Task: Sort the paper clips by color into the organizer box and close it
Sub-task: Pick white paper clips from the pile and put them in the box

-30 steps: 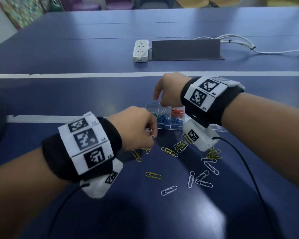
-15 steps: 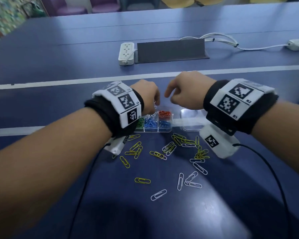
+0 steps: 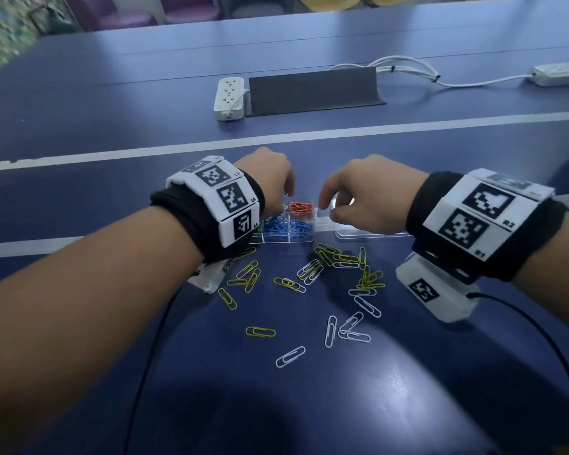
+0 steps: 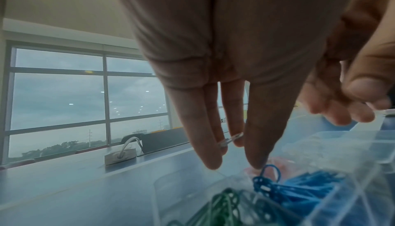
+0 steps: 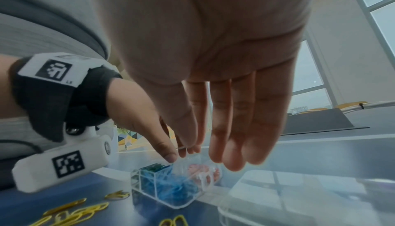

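Both hands hover over the far side of the clear organizer box (image 3: 288, 224), which sits on the blue table (image 3: 112, 93) just beyond the scatter of loose clips. The left hand (image 3: 270, 178) is over the box's far left part, fingers pointing down — the left wrist view shows a white paper clip (image 4: 229, 141) pinched between two of its fingers, just above the compartments. The right hand (image 3: 365, 195) hangs over the box's right edge with fingers straight and close together; the right wrist view shows nothing in it. The left hand is therefore the one placed to drop its clip, and the move likely turns on which far compartment lies directly under those fingertips. Which one that is cannot be told, since the hand hides it in the head view.

The box is a small transparent tray split into cells. Red clips (image 3: 301, 207) fill a far right cell, blue clips (image 3: 286, 227) fill the near middle and right cells, and green clips (image 4: 218, 209) sit at the near left. Its clear lid (image 3: 368, 234) lies flat on the table just right of the box — detached, under the right wrist.

Near of the box, yellow clips (image 3: 247, 277) and white clips (image 3: 352, 326) lie unsorted, yellow mostly close to the box, white nearer the person. Sorting looks well under way but unfinished.
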Available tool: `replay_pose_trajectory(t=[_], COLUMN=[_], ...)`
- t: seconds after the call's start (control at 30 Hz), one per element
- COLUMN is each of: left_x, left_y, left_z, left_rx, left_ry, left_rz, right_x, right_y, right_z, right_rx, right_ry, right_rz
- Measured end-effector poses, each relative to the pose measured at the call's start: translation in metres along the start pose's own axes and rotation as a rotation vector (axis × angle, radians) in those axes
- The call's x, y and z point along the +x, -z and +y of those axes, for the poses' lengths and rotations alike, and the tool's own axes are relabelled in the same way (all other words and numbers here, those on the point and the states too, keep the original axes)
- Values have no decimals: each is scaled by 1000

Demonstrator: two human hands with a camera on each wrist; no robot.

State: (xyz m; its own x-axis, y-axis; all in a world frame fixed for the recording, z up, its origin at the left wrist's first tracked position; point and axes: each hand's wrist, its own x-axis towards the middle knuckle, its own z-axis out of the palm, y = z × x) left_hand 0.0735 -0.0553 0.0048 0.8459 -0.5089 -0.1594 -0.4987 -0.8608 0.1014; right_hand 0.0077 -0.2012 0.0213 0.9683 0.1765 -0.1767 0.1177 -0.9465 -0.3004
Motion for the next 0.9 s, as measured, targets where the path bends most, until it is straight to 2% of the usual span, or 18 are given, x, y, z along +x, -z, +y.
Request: replay_pose_trajectory(t=[0.23,0.37,0.57,0.77,0.9], left_x=[-7,-23,-47,-45,-49], left_y=[0,1,-19,-26,-28], left_z=[-2,7,37,44,45], left_rx=[-23,-46,-7,72,57], left_ry=[-38,-81,-90,-98,-105], left_rz=[45,83,-134,-154,-169], right_x=[-17,-20,-23,-29,-39], right_y=[-20,-25,-27,-30,-24], right_z=[-7,-9,-9,-10,-5], right_rx=[-247,-372,-389,-291,-229], right_ry=[21,34,79,144,131], right_rz=[-169,-180,-204,-165,-140])
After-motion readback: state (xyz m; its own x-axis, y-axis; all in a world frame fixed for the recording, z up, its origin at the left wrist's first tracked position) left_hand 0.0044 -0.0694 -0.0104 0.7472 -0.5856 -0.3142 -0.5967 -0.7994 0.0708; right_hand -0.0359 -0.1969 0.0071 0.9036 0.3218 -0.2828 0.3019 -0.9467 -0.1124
